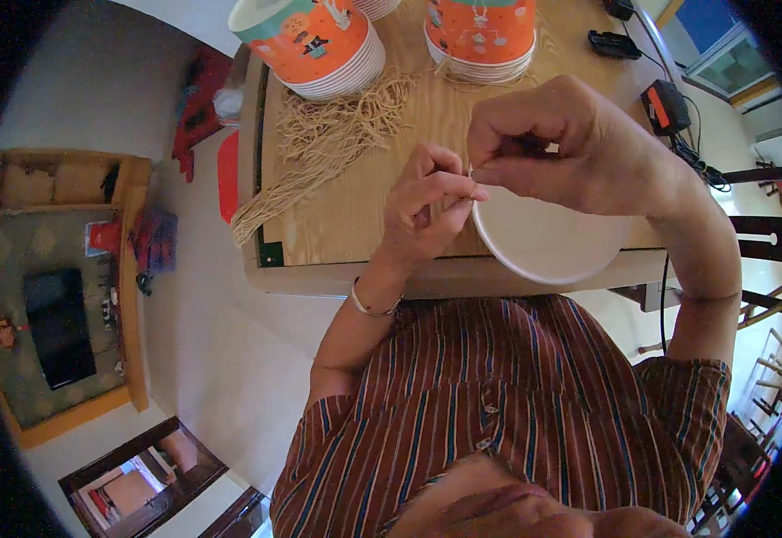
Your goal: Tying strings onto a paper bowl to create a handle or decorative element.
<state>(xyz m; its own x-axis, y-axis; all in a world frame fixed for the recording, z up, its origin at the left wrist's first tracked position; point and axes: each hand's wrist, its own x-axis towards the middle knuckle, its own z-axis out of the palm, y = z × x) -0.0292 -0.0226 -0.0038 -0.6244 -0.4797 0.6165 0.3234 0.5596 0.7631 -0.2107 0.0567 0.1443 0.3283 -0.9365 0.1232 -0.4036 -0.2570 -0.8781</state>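
Observation:
My left hand and my right hand meet at the left rim of a round, white-rimmed paper tub near the table's front edge. The fingers of both hands are pinched closed, almost tip to tip. A thin pale bit shows between them, too small to name. The right hand and wrist cover the tub's far side. To the left of my hands lies a loose bundle of beige cords, its strands trailing toward the table's left corner.
Behind the cords leans a stack of orange and green printed paper tubs. A second stack stands farther right. A black adapter with cables and a black plastic piece lie along the right edge. Dark chairs stand right of the table.

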